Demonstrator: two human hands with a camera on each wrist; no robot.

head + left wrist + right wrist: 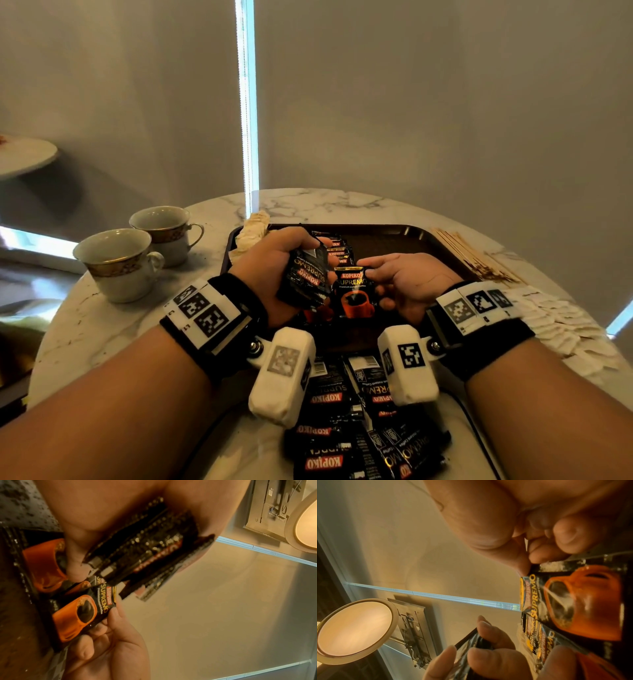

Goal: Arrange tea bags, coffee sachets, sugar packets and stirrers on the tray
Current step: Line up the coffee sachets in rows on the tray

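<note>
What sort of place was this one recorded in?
Probably a hotel room or lounge refreshment corner: a round marble table before drawn blinds, two gilt-rimmed teacups, and a dark serving tray being stocked with coffee sachets.

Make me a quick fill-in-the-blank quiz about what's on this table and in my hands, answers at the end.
1. The left hand grips a stack of black coffee ____.
2. The right hand pinches a single sachet printed with an ____ cup.
3. Two empty ____ stand on the marble table, left of the brown tray.
4. The wooden stirrers lie to the ____ of the tray.

Answers: sachets; orange; teacups; right
</note>
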